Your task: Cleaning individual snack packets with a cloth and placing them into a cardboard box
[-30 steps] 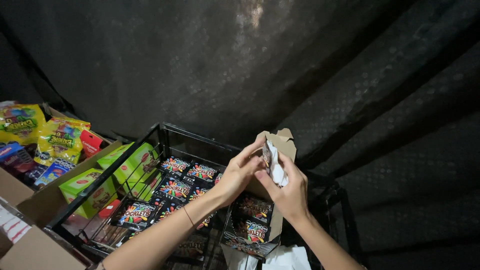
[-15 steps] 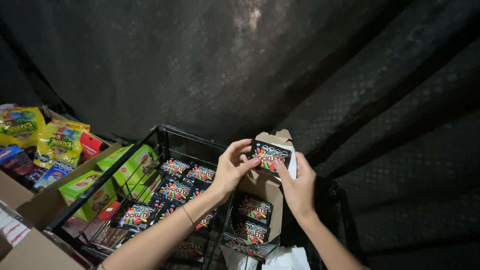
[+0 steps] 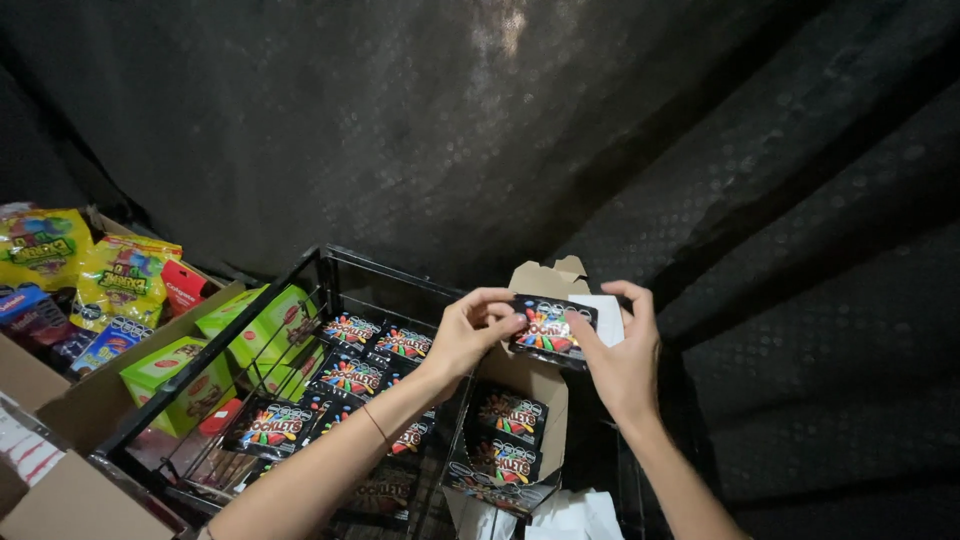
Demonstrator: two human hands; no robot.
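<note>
- Left hand (image 3: pixel 468 335): fingertips pinch the left edge of a black candy packet (image 3: pixel 552 330).
- Right hand (image 3: pixel 620 355): thumb and fingers grip the right edge of the same packet; a white paper (image 3: pixel 608 320) lies between the palm and the packet's right end.
- Packet: held flat, printed face toward the camera, just above the open top of the carton (image 3: pixel 520 380).
- Carton: brown cardboard, upright, top flaps open behind the packet. Its front is cut away; two like packets (image 3: pixel 508 440) stand stacked inside.
- Wire rack (image 3: pixel 300 290): black, directly left of the carton. More like packets (image 3: pixel 350 375) lie in rows on its shelf beside the carton.
- Green boxes (image 3: pixel 270 325): at the rack's left side, farther from the carton than the rows of packets.
- Cardboard box (image 3: pixel 80 395): left of the rack, well apart from the carton. Yellow bags (image 3: pixel 120 275) and a red pouch (image 3: pixel 183 288) stand in it.
- White wrapping (image 3: pixel 575 515): at the carton's base, on its right side.
- Black cloth (image 3: pixel 500 130): hangs behind the carton and the rack.
</note>
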